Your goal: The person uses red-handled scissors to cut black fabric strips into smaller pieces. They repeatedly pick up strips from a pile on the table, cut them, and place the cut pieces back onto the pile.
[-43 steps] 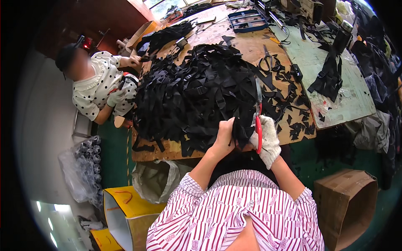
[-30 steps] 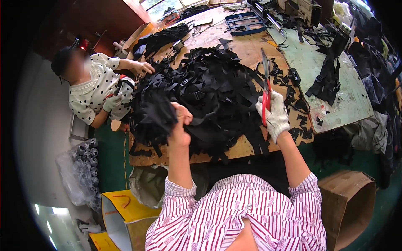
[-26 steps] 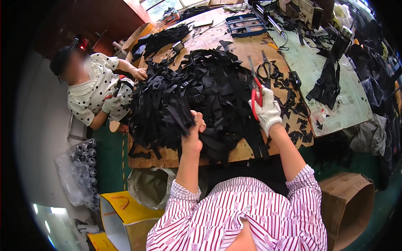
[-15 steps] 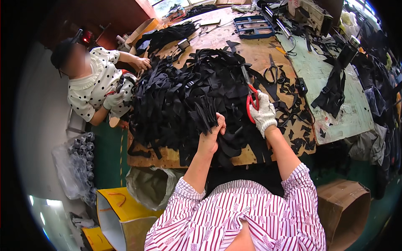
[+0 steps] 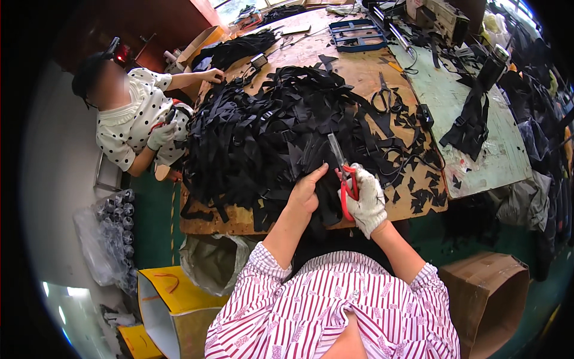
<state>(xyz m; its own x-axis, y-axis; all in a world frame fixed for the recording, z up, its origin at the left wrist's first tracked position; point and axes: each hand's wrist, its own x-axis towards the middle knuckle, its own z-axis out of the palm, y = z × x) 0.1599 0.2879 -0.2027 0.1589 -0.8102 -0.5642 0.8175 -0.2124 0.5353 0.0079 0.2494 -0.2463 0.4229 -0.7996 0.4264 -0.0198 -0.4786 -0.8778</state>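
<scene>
My right hand (image 5: 366, 201), in a white knit glove, is closed around red-handled scissors (image 5: 347, 190). Their metal blades point up and to the left, over the dark cloth. Just left of them, my bare left hand (image 5: 306, 192) grips a bunch of black fabric strips (image 5: 313, 151), the thumb lying along its near edge. The fingers under the bunch are mostly hidden. Beyond both hands spreads a large heap of black strips (image 5: 239, 125), some with buckles.
A second pair of scissors (image 5: 382, 97) lies on the wooden table (image 5: 203, 225) among black offcuts (image 5: 421, 192). A blue tray (image 5: 359, 36) stands farther back. At the left edge a co-worker (image 5: 136, 113) holds a red-handled tool. Boxes (image 5: 487, 293) flank me below.
My right hand has brought the scissors down and left, close to my left hand. The bunch in my left hand has tilted away, lower over the heap. The co-worker's bare hand has risen slightly.
</scene>
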